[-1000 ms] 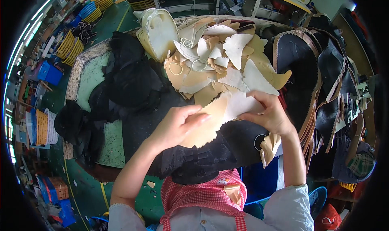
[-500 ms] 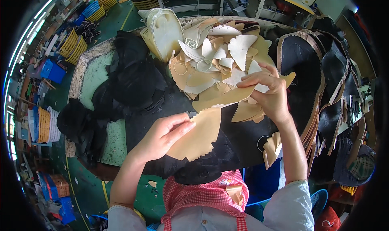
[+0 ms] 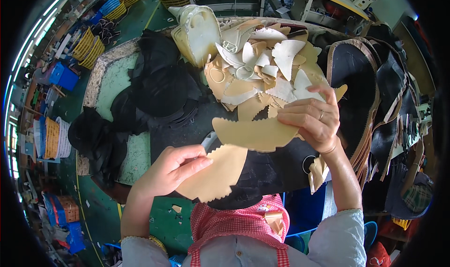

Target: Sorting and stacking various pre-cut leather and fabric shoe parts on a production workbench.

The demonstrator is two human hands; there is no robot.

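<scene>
My left hand point(image 3: 171, 169) pinches a tan cut piece point(image 3: 216, 174) with notched edges between thumb and fingers. Across from it, my right hand point(image 3: 313, 119) grips the right end of a second tan cut piece point(image 3: 253, 135), long and curved. The two pieces lie close, the left one's upper edge just below the right one; whether they touch I cannot tell. Beyond my hands, a loose pile of tan and white cut pieces point(image 3: 243, 86) covers the table's far middle, some with rubber bands on them. Below the left hand's piece lies black material point(image 3: 234, 199).
Stacked black pieces point(image 3: 161, 91) spread over the table's left side, beside a cream plastic container point(image 3: 197, 37). Large black panels with brown toothed edging point(image 3: 351, 70) hang at the right. A crumpled tan piece point(image 3: 317, 173) and a dark ring point(image 3: 307, 164) lie near my right forearm.
My right hand has brought the long curved piece nearer and turned its broad face upward. My left hand has moved slightly left and nearer with its piece.
</scene>
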